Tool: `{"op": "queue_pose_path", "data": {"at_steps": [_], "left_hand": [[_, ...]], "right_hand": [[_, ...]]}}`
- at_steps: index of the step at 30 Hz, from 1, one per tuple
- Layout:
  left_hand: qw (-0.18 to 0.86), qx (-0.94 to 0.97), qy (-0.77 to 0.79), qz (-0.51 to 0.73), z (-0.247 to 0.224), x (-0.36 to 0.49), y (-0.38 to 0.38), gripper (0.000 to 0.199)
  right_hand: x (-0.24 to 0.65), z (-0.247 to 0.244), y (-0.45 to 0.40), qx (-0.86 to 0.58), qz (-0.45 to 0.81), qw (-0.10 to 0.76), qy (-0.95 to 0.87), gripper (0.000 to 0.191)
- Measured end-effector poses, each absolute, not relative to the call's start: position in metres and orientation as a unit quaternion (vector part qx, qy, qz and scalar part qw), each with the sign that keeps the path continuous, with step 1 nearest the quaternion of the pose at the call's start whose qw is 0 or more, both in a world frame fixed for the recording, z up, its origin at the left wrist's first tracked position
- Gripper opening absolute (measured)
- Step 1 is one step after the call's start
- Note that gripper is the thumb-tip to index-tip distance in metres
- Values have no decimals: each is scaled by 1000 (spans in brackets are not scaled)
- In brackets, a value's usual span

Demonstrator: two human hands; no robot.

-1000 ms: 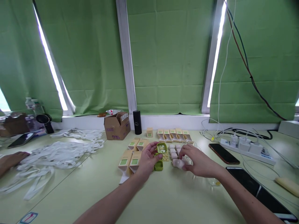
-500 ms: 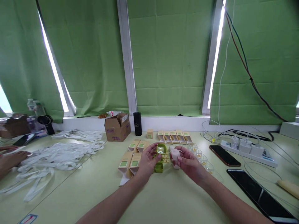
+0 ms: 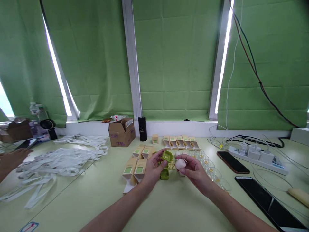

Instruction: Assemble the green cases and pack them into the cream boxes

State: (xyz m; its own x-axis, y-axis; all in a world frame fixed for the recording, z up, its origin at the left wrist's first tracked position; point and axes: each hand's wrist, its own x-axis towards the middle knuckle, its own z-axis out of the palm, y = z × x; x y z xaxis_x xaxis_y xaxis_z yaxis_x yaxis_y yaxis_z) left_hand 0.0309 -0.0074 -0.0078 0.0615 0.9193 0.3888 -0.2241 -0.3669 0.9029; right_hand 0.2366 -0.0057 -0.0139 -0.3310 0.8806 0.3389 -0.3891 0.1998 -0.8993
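Note:
My left hand [image 3: 154,166] grips a small green square container [image 3: 167,156] by its side, tilted over the middle of the table. Just to the right, my right hand [image 3: 194,170] holds a small white rounded piece [image 3: 180,163] between thumb and fingers. The two held things are close but apart. Below the left fingers another green container [image 3: 164,174] rests on the table. Small yellowish pieces [image 3: 171,165] lie between the hands. Clear cups [image 3: 218,178] with golden bits stand in rows beside my right hand. Open kraft boxes [image 3: 140,169] with green labels stand left of my left hand.
More kraft boxes [image 3: 182,142] line the back, near a cardboard box [image 3: 122,132] and a black cylinder [image 3: 142,129]. White straps [image 3: 58,161] lie left, beside another person's hand [image 3: 14,159]. Phones [image 3: 233,162], a power strip [image 3: 258,156] and cables are at right.
The green container in my left hand has tilted. The white piece in my right hand has turned and dropped slightly. The other person's hand at the left has lifted off the straps.

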Motion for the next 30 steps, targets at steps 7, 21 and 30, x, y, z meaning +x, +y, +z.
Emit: {"op": "queue_pose_path", "data": {"at_steps": [7,21,30], "left_hand": [[468,568,313,600,-6,31,-11,62],[332,649,387,564,-21,28,1,57],[269,683,434,522,-13,29,-5,57]], "right_hand": [[235,-17,0,-257,565,566,-543,51],[234,-10,0,-313,513,573,-557,59],[231,-13,1,-321,502,567,-569,60]]}}
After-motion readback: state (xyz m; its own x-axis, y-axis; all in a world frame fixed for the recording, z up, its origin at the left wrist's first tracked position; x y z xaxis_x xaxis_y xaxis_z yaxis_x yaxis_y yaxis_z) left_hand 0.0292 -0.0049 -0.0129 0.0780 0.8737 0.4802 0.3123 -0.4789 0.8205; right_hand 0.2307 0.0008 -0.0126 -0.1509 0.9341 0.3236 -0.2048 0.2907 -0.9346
